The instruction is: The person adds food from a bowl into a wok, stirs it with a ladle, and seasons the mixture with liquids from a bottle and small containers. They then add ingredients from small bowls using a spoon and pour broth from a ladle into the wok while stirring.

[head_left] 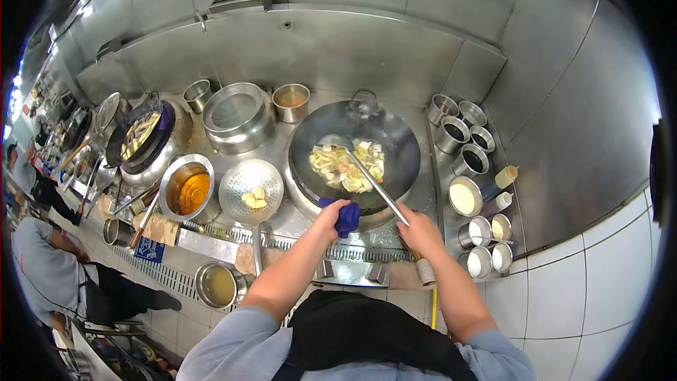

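A large black wok (399,142) sits on the burner in front of me, holding chopped, pale green and yellow vegetables (367,162). My left hand (330,220) is closed around a blue cloth (346,217) at the wok's near rim; the part of the rim under the cloth is hidden. My right hand (421,231) grips the long handle of a metal ladle (371,180), which slants down into the wok. The ladle's bowl rests among the vegetables at the left side.
To the left lie a perforated strainer (243,176) with yellowish pieces and a bowl of amber liquid (173,194). Seasoning containers (471,161) and squeeze bottles (505,176) line the right side. Another wok (127,144) stands farther left. A person in grey (49,268) is at lower left.
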A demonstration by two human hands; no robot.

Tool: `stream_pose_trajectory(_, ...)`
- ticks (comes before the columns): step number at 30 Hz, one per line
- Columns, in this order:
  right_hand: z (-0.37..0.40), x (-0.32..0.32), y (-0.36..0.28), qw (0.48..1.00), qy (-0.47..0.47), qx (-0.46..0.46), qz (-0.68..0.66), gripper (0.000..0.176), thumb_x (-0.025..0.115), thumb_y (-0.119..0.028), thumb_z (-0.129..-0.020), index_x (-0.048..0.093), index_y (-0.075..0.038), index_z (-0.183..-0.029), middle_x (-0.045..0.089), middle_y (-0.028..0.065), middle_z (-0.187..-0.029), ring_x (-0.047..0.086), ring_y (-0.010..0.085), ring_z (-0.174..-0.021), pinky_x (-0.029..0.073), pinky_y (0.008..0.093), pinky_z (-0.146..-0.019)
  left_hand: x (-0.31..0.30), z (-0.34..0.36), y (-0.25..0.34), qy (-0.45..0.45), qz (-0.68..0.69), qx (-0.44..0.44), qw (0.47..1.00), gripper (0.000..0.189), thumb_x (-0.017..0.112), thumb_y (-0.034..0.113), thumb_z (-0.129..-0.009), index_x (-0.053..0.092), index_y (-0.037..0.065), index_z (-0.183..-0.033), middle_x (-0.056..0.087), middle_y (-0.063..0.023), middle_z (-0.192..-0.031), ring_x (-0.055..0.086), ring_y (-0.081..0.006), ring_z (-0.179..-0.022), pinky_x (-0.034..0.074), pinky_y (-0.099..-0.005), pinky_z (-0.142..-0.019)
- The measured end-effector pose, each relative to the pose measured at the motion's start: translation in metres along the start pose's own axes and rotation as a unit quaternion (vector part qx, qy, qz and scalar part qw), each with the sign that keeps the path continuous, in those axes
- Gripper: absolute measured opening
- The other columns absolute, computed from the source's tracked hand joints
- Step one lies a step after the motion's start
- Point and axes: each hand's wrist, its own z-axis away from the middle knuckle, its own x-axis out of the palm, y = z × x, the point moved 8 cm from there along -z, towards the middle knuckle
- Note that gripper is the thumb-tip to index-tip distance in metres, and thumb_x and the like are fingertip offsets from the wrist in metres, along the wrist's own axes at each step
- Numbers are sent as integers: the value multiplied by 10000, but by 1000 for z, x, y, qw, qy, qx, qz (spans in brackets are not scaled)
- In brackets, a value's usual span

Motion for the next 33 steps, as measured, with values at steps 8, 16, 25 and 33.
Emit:
stream_pose_trajectory(8,107,-7,88,985,73,152,25,294,603,-208,-815,560,-12,-1031,623,223,-851,596,414,-796,476,491,-679,10,29,-9,25,100,26,994,153,504,147,-817,551,26,-899,635,-111,-787,628,-244,-657,538,-351,-599)
stream_pose_trajectory(16,106,20,40,813,-22,245,-528,232,626,-204,-831,572,12,-898,614,149,-691,598,314,-566,464,397,-527,3,5,2,14,53,59,997,94,513,129,-785,534,46,-823,595,-84,-721,605,-218,-619,506,-329,-537)
stream_pose_trajectory(25,85,-28,87,774,100,247,-574,114,572,-112,-835,529,-22,-891,514,13,-597,457,108,-379,372,257,-363,-1,4,0,41,71,55,995,124,534,137,-786,549,61,-884,620,-64,-771,620,-215,-645,525,-331,-570)
stream_pose_trajectory(33,0,-105,257,851,234,257,-394,142,536,-85,-753,539,56,-735,568,121,-599,556,198,-442,434,321,-414,-5,14,4,56,64,75,994,180,529,123,-791,540,39,-949,620,-65,-825,627,-213,-699,528,-311,-615)
